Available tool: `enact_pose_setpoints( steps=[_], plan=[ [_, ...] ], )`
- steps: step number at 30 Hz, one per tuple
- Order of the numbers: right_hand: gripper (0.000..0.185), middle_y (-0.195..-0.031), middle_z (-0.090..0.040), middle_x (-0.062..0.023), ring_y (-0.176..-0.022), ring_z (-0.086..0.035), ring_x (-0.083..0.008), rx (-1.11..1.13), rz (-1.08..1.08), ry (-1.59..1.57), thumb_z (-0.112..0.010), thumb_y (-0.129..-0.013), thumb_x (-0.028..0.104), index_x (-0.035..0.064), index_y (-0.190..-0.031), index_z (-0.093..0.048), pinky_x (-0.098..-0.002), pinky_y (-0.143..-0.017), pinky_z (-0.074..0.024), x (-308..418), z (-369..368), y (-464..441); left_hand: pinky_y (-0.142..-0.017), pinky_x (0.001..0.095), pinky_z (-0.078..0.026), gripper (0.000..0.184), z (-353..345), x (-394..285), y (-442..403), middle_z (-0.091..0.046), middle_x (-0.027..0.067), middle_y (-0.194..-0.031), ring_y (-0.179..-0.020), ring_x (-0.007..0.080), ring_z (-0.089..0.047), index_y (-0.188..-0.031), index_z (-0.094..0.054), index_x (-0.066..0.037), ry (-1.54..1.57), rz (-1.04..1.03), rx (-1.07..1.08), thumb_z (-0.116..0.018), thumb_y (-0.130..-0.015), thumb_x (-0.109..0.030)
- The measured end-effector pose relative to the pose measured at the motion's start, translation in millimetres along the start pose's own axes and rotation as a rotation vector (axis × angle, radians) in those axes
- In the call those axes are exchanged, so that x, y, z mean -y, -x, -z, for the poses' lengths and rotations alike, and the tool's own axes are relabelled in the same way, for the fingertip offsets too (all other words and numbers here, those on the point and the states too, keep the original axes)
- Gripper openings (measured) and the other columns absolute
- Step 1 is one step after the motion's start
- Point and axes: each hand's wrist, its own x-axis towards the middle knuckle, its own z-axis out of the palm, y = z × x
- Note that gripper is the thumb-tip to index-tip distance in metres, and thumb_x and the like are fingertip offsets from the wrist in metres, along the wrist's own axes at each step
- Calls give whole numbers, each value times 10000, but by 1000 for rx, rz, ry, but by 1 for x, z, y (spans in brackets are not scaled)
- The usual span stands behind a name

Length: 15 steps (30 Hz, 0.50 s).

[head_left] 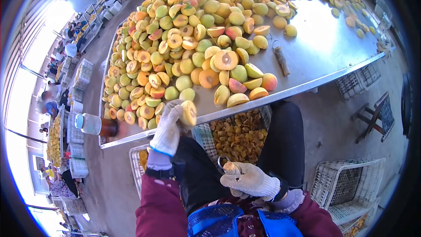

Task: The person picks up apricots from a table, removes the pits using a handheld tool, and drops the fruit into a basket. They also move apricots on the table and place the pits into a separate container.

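- Head view, and from where I stood the left hand (169, 127), in a white knitted glove, had its fingers clamped on a yellow-orange halved fruit (188, 113), held up by the table's near edge.
- The right hand (252, 181), in a matching glove, was low over the lap, its fingers closed around a small tool with a curved metal end and a tan handle (230, 166); the metal curve poked out past the fingertips.
- A broad silver metal table (324, 57) bore a great heap of yellow, green and red-blushed fruit (175, 39), some whole and some cut in half, a few with the dark centre showing.
- Right of the heap, a brown-handled tool with a thin wire end (281, 60) lay by itself on the bare metal.
- A clear jar with a pale blue lid and dark reddish-brown contents (100, 125) was at the table's left corner.
- Below the near edge, between the person's knees, a pale plastic crate (205, 139) held plenty of orange-brown fruit pieces (239, 136).
- Off to the right were a dark folding stool (377, 117) and a white slatted crate (346, 188).
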Motion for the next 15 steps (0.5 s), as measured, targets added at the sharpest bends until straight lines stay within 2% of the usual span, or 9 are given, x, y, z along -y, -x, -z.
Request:
enact_pose_setpoints(
  steps=[2, 4, 5, 6, 8, 10, 11, 15],
  plan=[
    [323, -634, -508, 44, -515, -470, -54, -55, -23, 31, -642, -924, 316, 150, -1188, -553, -215, -476, -392, 10, -6, 3, -729, 332, -566, 332, -17, 5, 17, -621, 109, -1063, -889, 223, -647, -1228, -508, -44, 321, -47, 90, -503, -985, -271],
    [356, -649, -558, 16, -538, -528, -75, -150, -20, 156, -647, -907, 350, 147, -1191, -575, -246, -511, -441, 16, -8, 6, -677, 302, -558, 355, -37, 3, 27, -620, 117, -1084, -913, 224, -647, -1220, -528, -57, 433, 64, 165, -467, -998, -327],
    [356, -649, -558, 16, -538, -528, -75, -160, -22, 150, -647, -907, 350, 147, -1191, -575, -246, -511, -441, 18, -8, 7, -646, 288, -548, 362, -44, -6, 44, -634, 115, -1078, -921, 230, -648, -1210, -542, -52, 323, 41, 230, -441, -1006, -333],
    [376, -664, -587, -6, -557, -562, -101, -205, 9, 240, -642, -896, 378, 141, -1181, -582, -271, -532, -461, 19, -7, 9, -616, 276, -535, 374, -44, 0, 50, -651, 104, -1048, -919, 220, -648, -1214, -547, -43, 47, -63, 248, -412, -1019, -333],
    [398, -679, -616, -28, -576, -596, -128, -254, 35, 318, -638, -885, 406, 135, -1172, -589, -297, -553, -481, 22, -6, 12, -768, 287, -547, 366, -54, -14, 70, -632, 86, -1107, -972, 169, -625, -1245, -546, -41, 152, 117, 280, -455, -1015, -310],
    [438, -732, -667, -80, -668, -667, -240, -331, 72, 478, -623, -866, 470, 129, -1139, -598, -369, -638, -516, 24, -6, 13, -730, 275, -541, 396, -63, -15, 80, -640, 81, -1086, -951, 154, -628, -1244, -553, -42, -140, -62, 368, -442, -1017, -348],
    [436, -778, -684, -117, -767, -677, -332, -429, 196, 597, -623, -855, 489, 126, -1096, -605, -421, -703, -520, 12, -6, 9, -697, 270, -535, 424, -65, -14, 82, -644, 73, -1062, -928, 143, -626, -1235, -566, -48, 64, 137, 305, -447, -1011, -389],
    [415, -806, -688, -136, -796, -672, -361, -490, 185, 698, -634, -848, 490, 136, -1063, -610, -442, -706, -523, 12, -8, 10, -789, 296, -520, 453, -71, -9, 87, -653, 79, -1052, -939, 164, -630, -1209, -583, -33, 24, 41, 331, -406, -1019, -405]
  ],
)
